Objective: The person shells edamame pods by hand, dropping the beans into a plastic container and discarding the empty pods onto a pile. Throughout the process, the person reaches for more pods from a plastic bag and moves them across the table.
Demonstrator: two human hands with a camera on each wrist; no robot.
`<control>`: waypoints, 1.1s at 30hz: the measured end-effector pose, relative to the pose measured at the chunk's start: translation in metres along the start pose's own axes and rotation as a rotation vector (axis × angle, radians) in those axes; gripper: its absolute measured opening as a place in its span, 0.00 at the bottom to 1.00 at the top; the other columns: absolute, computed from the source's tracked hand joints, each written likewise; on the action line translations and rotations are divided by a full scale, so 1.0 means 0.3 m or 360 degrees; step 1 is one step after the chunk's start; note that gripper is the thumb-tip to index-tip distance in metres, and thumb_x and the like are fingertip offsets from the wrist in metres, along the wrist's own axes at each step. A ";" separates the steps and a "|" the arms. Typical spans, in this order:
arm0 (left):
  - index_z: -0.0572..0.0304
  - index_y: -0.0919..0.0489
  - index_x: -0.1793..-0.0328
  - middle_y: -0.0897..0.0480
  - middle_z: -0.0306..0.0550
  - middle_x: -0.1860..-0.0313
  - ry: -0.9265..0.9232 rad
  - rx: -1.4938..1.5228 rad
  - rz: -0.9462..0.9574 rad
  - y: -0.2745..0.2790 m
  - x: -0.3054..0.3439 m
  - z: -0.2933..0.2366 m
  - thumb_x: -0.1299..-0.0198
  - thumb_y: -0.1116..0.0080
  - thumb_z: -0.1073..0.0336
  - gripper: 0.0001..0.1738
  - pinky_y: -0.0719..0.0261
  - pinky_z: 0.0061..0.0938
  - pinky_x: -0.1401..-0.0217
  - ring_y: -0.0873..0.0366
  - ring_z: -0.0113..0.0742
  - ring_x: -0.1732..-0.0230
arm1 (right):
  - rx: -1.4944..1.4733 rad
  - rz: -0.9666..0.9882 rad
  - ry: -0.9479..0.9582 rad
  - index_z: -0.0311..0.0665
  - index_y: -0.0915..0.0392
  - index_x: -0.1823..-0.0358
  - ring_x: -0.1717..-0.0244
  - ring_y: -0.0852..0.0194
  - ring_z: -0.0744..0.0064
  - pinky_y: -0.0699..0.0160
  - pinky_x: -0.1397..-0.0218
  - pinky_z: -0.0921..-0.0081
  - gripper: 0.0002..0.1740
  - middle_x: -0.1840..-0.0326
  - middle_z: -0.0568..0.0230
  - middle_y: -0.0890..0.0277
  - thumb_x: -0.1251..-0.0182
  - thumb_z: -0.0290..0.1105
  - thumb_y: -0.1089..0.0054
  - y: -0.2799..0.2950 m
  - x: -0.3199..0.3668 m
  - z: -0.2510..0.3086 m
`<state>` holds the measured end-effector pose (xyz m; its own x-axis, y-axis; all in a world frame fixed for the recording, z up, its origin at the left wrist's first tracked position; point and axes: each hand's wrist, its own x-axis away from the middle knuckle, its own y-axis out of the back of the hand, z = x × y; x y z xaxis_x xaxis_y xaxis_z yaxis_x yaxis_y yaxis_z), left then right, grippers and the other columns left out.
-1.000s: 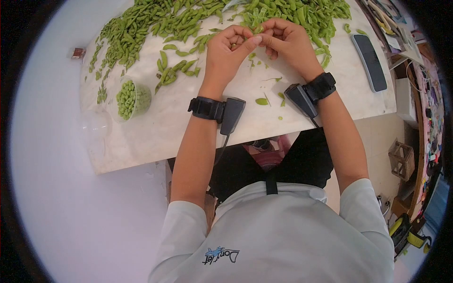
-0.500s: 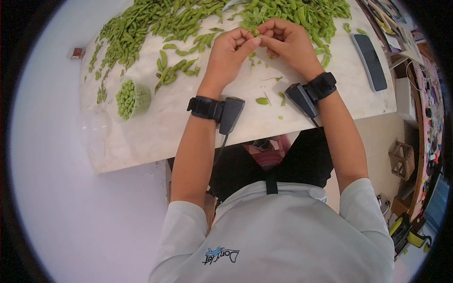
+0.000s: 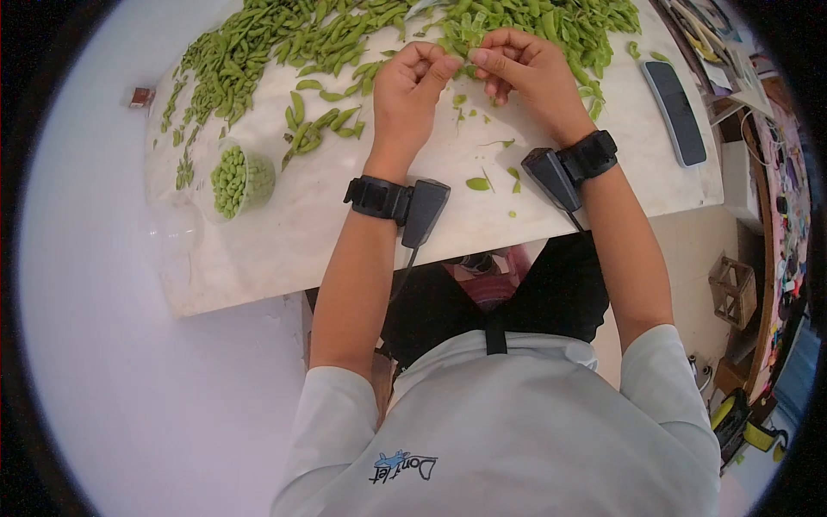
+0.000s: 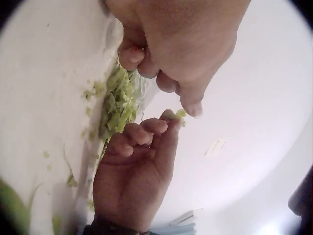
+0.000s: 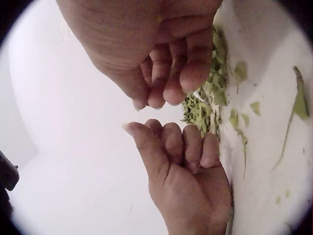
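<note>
My left hand (image 3: pixel 405 99) and right hand (image 3: pixel 538 82) are raised close together at the front of a heap of opened, emptied soybean pods (image 3: pixel 560 30). In the left wrist view, the right thumb and index finger pinch a small green soybean pod piece (image 4: pixel 181 114), which overlaps the left thumb tip there. The left fingers (image 5: pixel 172 142) are curled in the right wrist view, thumb laid along them, with nothing showing between. A narrow gap separates the two hands. Whole soybean pods (image 3: pixel 233 69) are heaped at the back left.
A clear plastic cup (image 3: pixel 261 178) of shelled green beans stands at the table's left, beside a clear lid (image 3: pixel 172 226). Several loose pods (image 3: pixel 323 129) lie left of the hands. Leaf scraps (image 3: pixel 477 183) dot the tabletop (image 3: pixel 327 233). A phone (image 3: pixel 674 112) lies at the right.
The fingertips were together around a pod a second ago. Now the hands have drawn slightly apart, the left shifting left and up, leaving a small gap.
</note>
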<state>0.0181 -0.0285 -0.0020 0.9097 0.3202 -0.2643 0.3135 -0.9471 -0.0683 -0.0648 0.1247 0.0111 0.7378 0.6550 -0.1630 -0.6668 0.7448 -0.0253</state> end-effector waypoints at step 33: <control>0.56 0.35 0.70 0.38 0.30 0.82 0.0168 0.0535 0.0120 -0.004 0.007 -0.016 0.36 0.44 0.65 0.13 0.49 0.16 0.80 0.48 0.19 0.83 | 0.0061 0.0064 0.0046 0.33 0.22 0.56 0.77 0.29 0.86 0.30 0.76 0.87 0.13 0.73 0.71 0.23 0.37 0.33 0.37 -0.010 0.003 -0.007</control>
<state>0.0209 -0.0266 0.0020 0.9555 0.2329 -0.1812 0.1533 -0.9164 -0.3697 -0.0624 0.1229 0.0088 0.7067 0.6810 -0.1917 -0.6910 0.7226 0.0197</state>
